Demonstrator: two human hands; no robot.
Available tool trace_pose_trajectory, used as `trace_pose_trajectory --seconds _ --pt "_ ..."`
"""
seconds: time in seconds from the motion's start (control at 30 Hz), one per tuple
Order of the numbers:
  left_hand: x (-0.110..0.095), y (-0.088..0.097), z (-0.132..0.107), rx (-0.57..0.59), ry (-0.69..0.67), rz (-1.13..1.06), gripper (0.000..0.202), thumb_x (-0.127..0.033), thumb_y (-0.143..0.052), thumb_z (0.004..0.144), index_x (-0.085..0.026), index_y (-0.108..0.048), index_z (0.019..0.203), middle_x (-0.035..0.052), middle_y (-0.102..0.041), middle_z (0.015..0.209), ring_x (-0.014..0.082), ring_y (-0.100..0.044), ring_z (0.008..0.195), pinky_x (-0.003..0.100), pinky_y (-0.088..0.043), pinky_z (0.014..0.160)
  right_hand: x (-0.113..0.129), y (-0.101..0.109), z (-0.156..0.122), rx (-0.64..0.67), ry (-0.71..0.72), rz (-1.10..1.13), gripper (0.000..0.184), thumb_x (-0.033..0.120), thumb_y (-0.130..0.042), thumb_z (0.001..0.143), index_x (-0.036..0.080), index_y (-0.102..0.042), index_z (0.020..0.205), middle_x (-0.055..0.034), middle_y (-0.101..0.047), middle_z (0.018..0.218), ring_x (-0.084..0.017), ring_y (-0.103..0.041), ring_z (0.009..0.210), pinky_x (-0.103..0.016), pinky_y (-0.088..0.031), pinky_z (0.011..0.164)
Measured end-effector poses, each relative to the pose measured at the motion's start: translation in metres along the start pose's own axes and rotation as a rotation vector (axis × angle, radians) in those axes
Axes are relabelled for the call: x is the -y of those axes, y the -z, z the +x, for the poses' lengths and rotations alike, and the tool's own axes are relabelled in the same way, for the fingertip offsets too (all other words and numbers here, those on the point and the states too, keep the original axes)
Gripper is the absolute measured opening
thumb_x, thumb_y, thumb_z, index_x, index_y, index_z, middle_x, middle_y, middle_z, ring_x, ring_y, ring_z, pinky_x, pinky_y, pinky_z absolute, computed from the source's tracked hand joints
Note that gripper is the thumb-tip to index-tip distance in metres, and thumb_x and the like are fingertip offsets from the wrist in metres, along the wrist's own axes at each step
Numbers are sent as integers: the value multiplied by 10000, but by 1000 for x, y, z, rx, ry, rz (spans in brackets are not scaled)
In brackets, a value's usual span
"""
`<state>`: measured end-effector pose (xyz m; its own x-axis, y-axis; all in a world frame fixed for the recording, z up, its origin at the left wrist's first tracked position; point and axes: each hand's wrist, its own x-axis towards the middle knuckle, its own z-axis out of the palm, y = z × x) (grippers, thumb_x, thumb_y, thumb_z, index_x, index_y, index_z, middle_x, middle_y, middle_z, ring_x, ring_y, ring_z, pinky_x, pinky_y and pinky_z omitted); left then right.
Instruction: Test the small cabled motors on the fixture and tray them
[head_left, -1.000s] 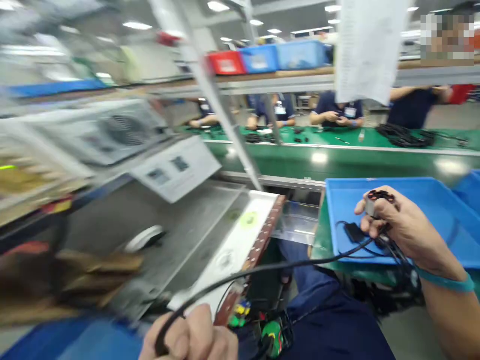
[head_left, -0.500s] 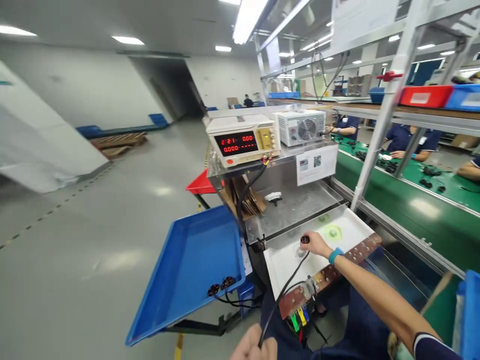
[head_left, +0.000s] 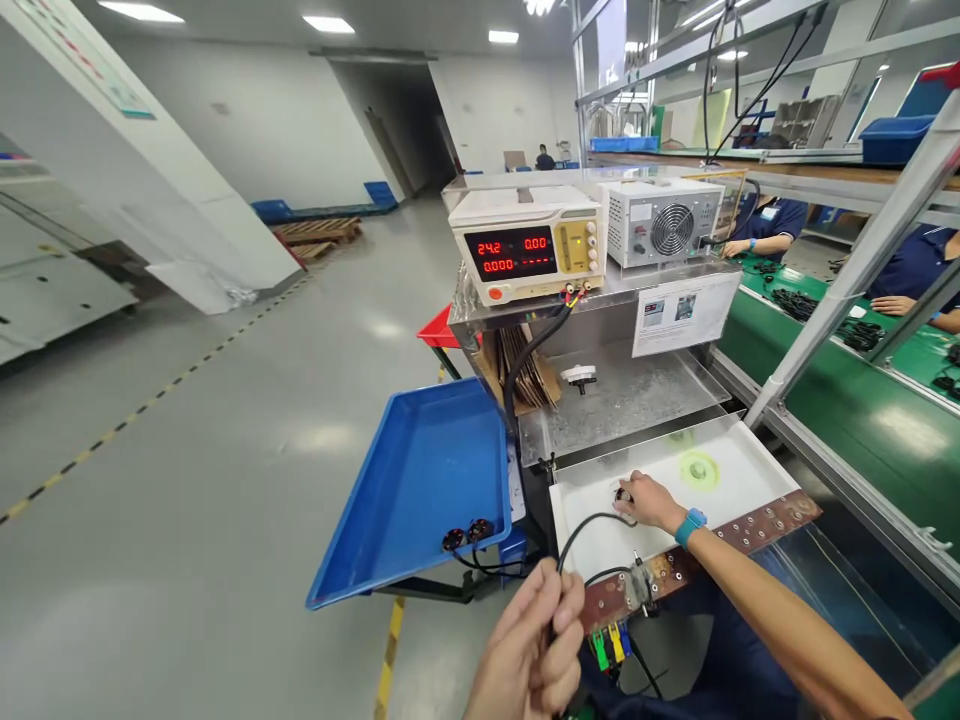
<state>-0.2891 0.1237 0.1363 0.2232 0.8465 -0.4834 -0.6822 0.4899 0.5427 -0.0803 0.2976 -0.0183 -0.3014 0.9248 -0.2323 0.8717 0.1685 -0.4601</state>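
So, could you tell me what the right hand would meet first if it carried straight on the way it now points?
Probably only bare white tray; the right hand points toward its left edge, then the blue bin. Depth is unclear.

Right hand (head_left: 651,500): pressed a small motor (head_left: 622,494) onto the white test plate (head_left: 742,480).
Left hand (head_left: 529,650): pinched the black cable (head_left: 581,528).
Power supply (head_left: 529,245): read 24.2.

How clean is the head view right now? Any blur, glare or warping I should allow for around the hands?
Head view: mostly sharp, and the power supply display reads clearly. The left hand at the bottom edge is slightly soft and partly cropped. Ceiling lights leave pale glare patches on the floor and the green conveyor. Wide-angle warping tilts the frame post. The right hand on the white tray is evenly lit.
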Motion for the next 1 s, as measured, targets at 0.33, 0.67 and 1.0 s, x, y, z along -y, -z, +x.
trace_pose_trajectory --seconds 0.33,0.67,1.0 --pt "-25 -83 73 238 -113 -169 209 -174 -528 1011 -156 -484 808 -44 -448 759 -4 -369 480 94 -356 449 80 58 -170 306 427 939 609 721 -534 917 193 -668 1187 -67 -671 1049 -193 -587 914 -302 -479 845" --pt "157 -12 85 767 490 328 941 -903 -245 837 -96 -694 1018 129 -684 734 240 -665 687 403 -502 802 -8 98 -191 -451 -311 1443 521 632 -759 799 210 -691 1096 -49 -731 1031 -175 -666 828 -269 -546 713" --pt "128 45 59 299 -38 976 594 -686 -467 925 -137 -640 1070 -34 -502 621 129 -435 552 274 -320 583 -124 26 -206 -318 -667 1325 415 523 -810 802 156 -650 909 -66 -713 795 -133 -648 650 -245 -582 622"
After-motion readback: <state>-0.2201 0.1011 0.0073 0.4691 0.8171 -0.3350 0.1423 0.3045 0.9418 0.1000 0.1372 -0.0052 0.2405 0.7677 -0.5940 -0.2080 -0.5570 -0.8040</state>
